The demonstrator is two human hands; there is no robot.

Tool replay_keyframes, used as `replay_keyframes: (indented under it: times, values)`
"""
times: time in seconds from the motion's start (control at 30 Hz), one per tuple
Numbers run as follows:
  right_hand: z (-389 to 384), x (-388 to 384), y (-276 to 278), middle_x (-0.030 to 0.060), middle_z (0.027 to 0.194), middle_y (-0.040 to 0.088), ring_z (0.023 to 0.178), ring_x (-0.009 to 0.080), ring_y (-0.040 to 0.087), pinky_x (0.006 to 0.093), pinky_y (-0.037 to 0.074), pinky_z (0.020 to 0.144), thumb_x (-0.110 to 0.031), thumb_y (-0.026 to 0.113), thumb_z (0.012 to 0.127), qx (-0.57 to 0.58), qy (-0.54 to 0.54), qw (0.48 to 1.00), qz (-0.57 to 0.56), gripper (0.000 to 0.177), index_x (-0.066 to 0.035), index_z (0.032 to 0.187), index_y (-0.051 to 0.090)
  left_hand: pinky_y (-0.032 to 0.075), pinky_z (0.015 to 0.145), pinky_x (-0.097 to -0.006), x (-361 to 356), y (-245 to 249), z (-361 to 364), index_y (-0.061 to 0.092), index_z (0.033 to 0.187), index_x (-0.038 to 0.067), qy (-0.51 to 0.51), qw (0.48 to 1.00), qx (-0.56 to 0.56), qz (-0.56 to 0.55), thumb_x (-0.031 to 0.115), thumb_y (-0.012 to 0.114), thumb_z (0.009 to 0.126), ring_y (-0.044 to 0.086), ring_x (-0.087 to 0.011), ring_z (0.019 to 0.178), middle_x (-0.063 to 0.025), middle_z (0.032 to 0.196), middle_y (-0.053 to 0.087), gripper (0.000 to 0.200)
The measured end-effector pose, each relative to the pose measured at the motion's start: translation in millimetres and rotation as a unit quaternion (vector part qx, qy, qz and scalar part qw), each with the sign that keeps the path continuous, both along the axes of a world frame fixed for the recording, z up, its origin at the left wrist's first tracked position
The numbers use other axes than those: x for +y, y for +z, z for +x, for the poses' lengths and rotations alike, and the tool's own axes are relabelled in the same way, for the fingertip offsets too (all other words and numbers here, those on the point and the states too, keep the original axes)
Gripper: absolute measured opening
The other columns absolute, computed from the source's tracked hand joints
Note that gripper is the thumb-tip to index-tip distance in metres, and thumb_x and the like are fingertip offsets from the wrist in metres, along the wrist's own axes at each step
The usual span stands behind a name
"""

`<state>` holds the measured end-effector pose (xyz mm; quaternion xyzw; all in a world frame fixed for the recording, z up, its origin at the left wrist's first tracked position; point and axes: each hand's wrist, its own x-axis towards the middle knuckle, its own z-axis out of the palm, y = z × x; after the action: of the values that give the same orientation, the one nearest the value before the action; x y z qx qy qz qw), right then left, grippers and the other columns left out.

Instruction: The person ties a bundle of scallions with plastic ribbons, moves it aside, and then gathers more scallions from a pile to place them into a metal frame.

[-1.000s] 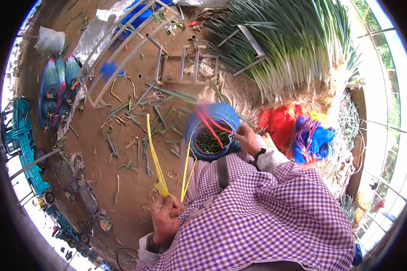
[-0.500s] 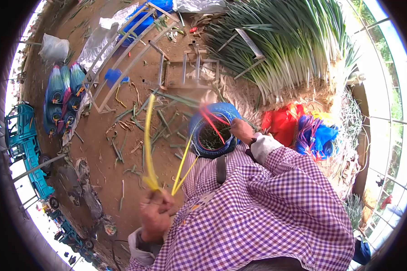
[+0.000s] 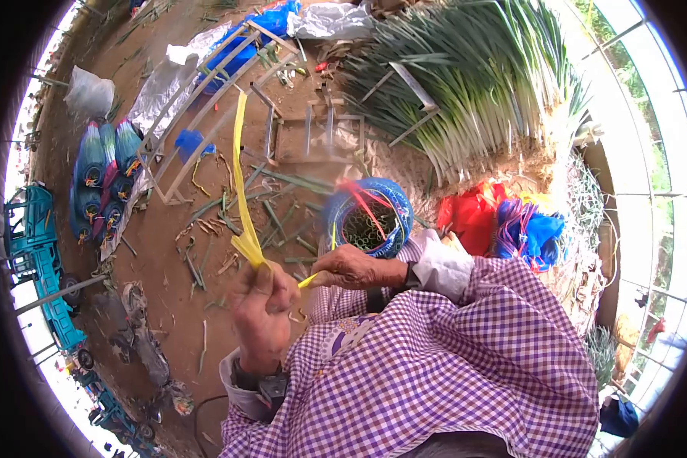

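My left hand is closed on a yellow strap, whose long loose end stands up above the fist. Just right of it, my right hand pinches the same strap, and a short taut piece runs between the two hands. Behind my right hand a blue mesh-wrapped bundle rests near my knees, its round open end showing green cut tops. A red strip lies over the bundle, blurred at its upper end.
Long green onions are heaped at upper right. Red netting and blue netting lie right of the bundle. A metal frame stands ahead. Wrapped bundles and a teal vehicle are at left.
My right hand has left the bundle's rim and moved left onto the yellow strap beside my left hand. The bundle appears slightly further right, and the strap's loose end reaches higher.
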<state>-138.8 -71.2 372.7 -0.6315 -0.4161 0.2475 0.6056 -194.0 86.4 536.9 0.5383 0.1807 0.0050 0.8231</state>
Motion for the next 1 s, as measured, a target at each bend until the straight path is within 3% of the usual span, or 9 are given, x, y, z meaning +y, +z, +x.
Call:
replay_keyframes:
  times: [0.23, 0.3, 0.5, 0.57, 0.67, 0.73, 0.87, 0.93, 1.0]
  values:
    - [0.5, -4.2, 136.7, 0.0120, 0.060, 0.054, 0.050, 0.0239, 0.048, 0.0392, 0.038, 0.049, -0.038, 0.060, 0.098, 0.043, -0.102, 0.991, -0.077, 0.038, -0.003, 0.089, 0.070, 0.035, 0.051, -0.0310, 19.9, 73.9, 13.0, 0.055, 0.087, 0.002, -0.038, 0.974, -0.191, -0.120, 0.020, 0.057, 0.099, 0.035, -0.0093, 0.047, -0.0025, 0.061, 0.049, 0.021]
    - [0.6, -11.6, 194.2, 0.0076, 0.058, 0.052, 0.050, 0.0169, 0.045, 0.0367, 0.036, 0.048, -0.037, 0.061, 0.098, 0.072, -0.113, 0.986, -0.101, 0.037, -0.002, 0.089, 0.071, 0.032, 0.045, -0.0296, 26.2, 105.6, 28.3, 0.055, 0.090, 0.003, -0.154, 0.933, -0.305, -0.112, 0.018, 0.056, 0.100, 0.034, -0.0083, 0.042, -0.0028, 0.059, 0.050, 0.018]
    - [10.5, -29.3, 250.2, -0.0032, 0.059, 0.049, 0.051, 0.0047, 0.039, 0.0299, 0.032, 0.043, -0.037, 0.058, 0.101, 0.030, -0.206, 0.976, -0.071, 0.041, 0.001, 0.093, 0.072, 0.028, 0.048, -0.0254, -5.4, 170.5, 78.4, 0.047, 0.087, 0.010, -0.280, 0.865, -0.394, -0.134, 0.018, 0.049, 0.103, 0.027, -0.0054, 0.046, 0.0058, 0.057, 0.036, 0.018]
    - [24.4, -34.8, 244.9, -0.0037, 0.058, 0.048, 0.050, 0.0043, 0.038, 0.0297, 0.031, 0.042, -0.037, 0.057, 0.101, 0.054, -0.239, 0.964, -0.101, 0.042, 0.001, 0.091, 0.072, 0.025, 0.054, -0.0253, -5.6, 149.1, 107.2, 0.048, 0.090, 0.011, -0.275, 0.868, -0.345, -0.230, 0.019, 0.045, 0.105, 0.025, -0.0059, 0.053, 0.0068, 0.063, 0.033, 0.017]
    - [46.2, -38.2, 219.8, -0.0041, 0.055, 0.044, 0.049, 0.0044, 0.037, 0.0294, 0.028, 0.042, -0.040, 0.058, 0.101, 0.091, -0.300, 0.947, -0.072, 0.048, 0.000, 0.078, 0.069, 0.045, 0.065, -0.0265, -6.2, 102.6, 151.7, 0.058, 0.114, 0.002, -0.239, 0.865, -0.369, -0.240, 0.033, 0.042, 0.107, 0.050, -0.0081, 0.061, 0.0009, 0.065, 0.049, 0.035]
    - [64.5, -42.6, 203.2, -0.0039, 0.056, 0.044, 0.050, 0.0043, 0.036, 0.0288, 0.027, 0.042, -0.041, 0.059, 0.100, 0.122, -0.310, 0.942, -0.045, 0.049, -0.001, 0.072, 0.067, 0.049, 0.086, -0.0313, -23.4, 82.3, 158.4, 0.053, 0.129, 0.001, -0.015, 0.958, -0.262, -0.112, 0.032, 0.043, 0.107, 0.061, -0.0147, 0.084, -0.0054, 0.089, 0.061, 0.039]
    - [92.6, -36.1, 185.0, -0.0045, 0.057, 0.043, 0.050, 0.0036, 0.036, 0.0269, 0.027, 0.044, -0.038, 0.061, 0.099, 0.200, -0.333, 0.921, 0.040, 0.046, -0.006, 0.067, 0.059, 0.041, 0.106, -0.0367, -29.3, -71.5, 146.7, 0.037, 0.147, 0.002, -0.196, 0.969, -0.122, 0.091, 0.034, 0.043, 0.107, 0.057, -0.0204, 0.113, -0.0097, 0.131, 0.055, 0.052]
    - [104.1, -35.0, 179.2, -0.0045, 0.056, 0.043, 0.048, 0.0045, 0.036, 0.0270, 0.026, 0.043, -0.037, 0.062, 0.099, 0.211, -0.325, 0.919, 0.072, 0.044, -0.007, 0.067, 0.058, 0.035, 0.111, -0.0358, -50.3, -149.1, 117.6, 0.047, 0.143, 0.003, -0.294, 0.937, -0.138, 0.128, 0.035, 0.044, 0.106, 0.048, -0.0231, 0.130, -0.0142, 0.139, 0.052, 0.048]
    - [112.9, -38.0, 179.0, -0.0044, 0.055, 0.043, 0.046, 0.0054, 0.036, 0.0269, 0.025, 0.042, -0.038, 0.062, 0.099, 0.246, -0.337, 0.904, 0.093, 0.043, -0.008, 0.068, 0.057, 0.041, 0.102, -0.0323, -44.5, -193.7, 87.0, 0.062, 0.124, 0.003, -0.423, 0.894, -0.074, 0.128, 0.037, 0.046, 0.106, 0.056, -0.0186, 0.113, -0.0114, 0.116, 0.063, 0.041]
